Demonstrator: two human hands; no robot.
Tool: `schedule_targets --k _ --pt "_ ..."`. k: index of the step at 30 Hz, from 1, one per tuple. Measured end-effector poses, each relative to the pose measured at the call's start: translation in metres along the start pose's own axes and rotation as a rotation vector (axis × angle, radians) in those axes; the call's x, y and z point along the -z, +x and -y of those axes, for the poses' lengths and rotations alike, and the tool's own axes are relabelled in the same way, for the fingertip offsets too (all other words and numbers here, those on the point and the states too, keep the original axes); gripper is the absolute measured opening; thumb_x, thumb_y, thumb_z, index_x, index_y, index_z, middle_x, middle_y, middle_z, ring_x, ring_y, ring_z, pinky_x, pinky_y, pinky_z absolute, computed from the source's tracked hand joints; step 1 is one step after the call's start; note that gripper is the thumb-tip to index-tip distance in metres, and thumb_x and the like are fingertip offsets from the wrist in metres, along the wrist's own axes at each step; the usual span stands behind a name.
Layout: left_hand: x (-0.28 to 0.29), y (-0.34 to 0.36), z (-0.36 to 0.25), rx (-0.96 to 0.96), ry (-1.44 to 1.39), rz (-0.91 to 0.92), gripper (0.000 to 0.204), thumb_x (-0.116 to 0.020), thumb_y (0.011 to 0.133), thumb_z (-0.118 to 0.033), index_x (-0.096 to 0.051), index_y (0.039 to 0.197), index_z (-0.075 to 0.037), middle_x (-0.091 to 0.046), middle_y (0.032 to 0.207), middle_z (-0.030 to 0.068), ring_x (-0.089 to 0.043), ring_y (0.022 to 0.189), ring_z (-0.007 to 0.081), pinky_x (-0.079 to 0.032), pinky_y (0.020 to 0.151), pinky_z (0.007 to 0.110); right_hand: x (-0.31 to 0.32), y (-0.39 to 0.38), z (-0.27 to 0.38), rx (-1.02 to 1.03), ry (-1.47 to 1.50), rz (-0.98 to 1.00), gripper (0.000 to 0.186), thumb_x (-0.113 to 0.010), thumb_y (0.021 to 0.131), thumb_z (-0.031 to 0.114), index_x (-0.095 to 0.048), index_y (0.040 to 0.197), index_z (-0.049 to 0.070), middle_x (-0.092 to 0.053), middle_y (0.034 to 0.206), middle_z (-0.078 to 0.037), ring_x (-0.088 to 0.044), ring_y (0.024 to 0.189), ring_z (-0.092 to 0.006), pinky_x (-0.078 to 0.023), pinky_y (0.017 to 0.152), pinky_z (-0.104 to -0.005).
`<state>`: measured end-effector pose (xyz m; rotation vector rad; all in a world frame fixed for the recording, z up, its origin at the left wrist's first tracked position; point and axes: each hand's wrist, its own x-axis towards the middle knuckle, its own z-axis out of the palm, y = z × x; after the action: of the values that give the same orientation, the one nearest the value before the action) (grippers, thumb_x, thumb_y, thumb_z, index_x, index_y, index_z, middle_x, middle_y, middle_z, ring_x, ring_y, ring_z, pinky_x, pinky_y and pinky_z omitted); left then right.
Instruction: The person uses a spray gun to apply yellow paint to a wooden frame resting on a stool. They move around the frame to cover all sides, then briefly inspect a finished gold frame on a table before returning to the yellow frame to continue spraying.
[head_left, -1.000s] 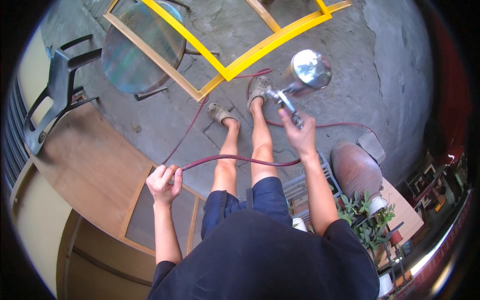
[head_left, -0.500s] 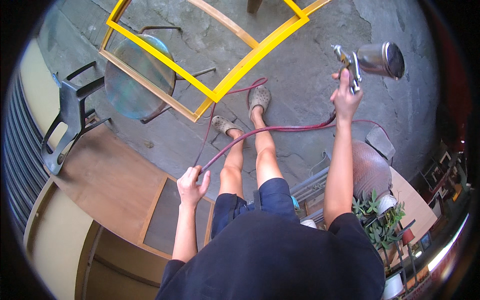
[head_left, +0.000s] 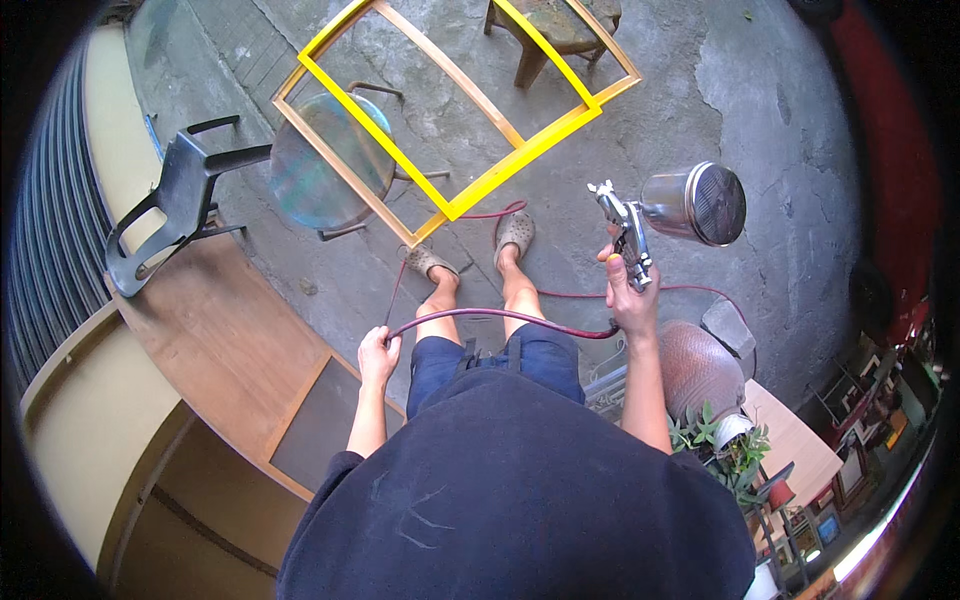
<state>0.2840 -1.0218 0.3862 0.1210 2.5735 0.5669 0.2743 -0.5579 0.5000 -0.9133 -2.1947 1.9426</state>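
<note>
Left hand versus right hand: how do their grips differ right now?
The left hand is closed around the dark red hose, low beside the thigh; the right hand grips the metal spray gun, raised higher with its cup on top. The left arm hangs down; the right reaches forward. Both are bare and closed on something.

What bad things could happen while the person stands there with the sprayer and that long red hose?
The red hose loops on the ground beside the feet, so it might trip them. The left hand holds the hose in front of the legs; a tug could jerk the spray gun in the right hand. The gun's metal cup lies tilted and might leak.
</note>
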Motion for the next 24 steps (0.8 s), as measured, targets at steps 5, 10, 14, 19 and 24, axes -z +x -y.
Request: schedule_targets --k 5,10,14,19,24 --pt "0.04 0.012 0.019 -0.136 0.018 -0.004 0.039 -0.077 0.085 -0.033 -0.056 0.073 -0.003 -0.052 0.071 0.0127 -0.058 0.074 0.0332 -0.044 0.066 0.043 -0.019 -0.004 0.051 -0.049 -0.01 -0.004 0.043 -0.068 0.1 0.035 -0.059 0.123 0.0 -0.061 0.085 -0.001 -0.046 0.05 -0.0032 -0.037 0.044 -0.0215" --pt "0.072 0.037 0.065 -0.151 -0.114 -0.143 0.035 -0.074 0.09 -0.031 -0.061 0.076 -0.002 -0.053 0.071 0.0122 -0.056 0.069 0.0316 -0.043 0.064 0.042 -0.08 -0.024 0.089 0.13 0.044 -0.065 0.036 -0.059 0.105 0.03 -0.059 0.123 -0.001 -0.067 0.094 -0.007 -0.045 0.046 -0.0021 -0.035 0.04 -0.0186" --pt "0.099 0.06 0.104 -0.2 -0.187 -0.151 0.032 -0.072 0.092 -0.027 -0.061 0.076 -0.001 -0.052 0.068 0.0123 -0.055 0.065 0.0302 -0.043 0.061 0.041 -0.13 -0.049 0.118 0.15 0.081 -0.221 0.033 -0.065 0.102 0.03 -0.063 0.117 0.001 -0.07 0.089 -0.006 -0.044 0.042 -0.0019 -0.034 0.037 -0.0197" --pt "0.126 0.07 0.132 -0.181 -0.318 -0.158 0.027 -0.068 0.095 -0.022 -0.063 0.081 0.001 -0.054 0.071 0.0131 -0.055 0.065 0.0292 -0.043 0.061 0.04 -0.184 -0.062 0.142 0.193 -0.08 -0.276 0.029 -0.061 0.104 0.028 -0.065 0.116 0.001 -0.069 0.087 -0.006 -0.044 0.042 -0.0018 -0.032 0.036 -0.0188" --pt "0.135 0.071 0.142 -0.226 -0.379 -0.191 0.026 -0.067 0.096 -0.02 -0.062 0.08 0.0 -0.053 0.07 0.0129 -0.054 0.066 0.0287 -0.042 0.062 0.04 -0.21 -0.056 0.169 0.194 -0.106 -0.374 0.027 -0.06 0.105 0.025 -0.067 0.116 0.001 -0.071 0.087 -0.008 -0.044 0.042 -0.0015 -0.032 0.035 -0.0187"
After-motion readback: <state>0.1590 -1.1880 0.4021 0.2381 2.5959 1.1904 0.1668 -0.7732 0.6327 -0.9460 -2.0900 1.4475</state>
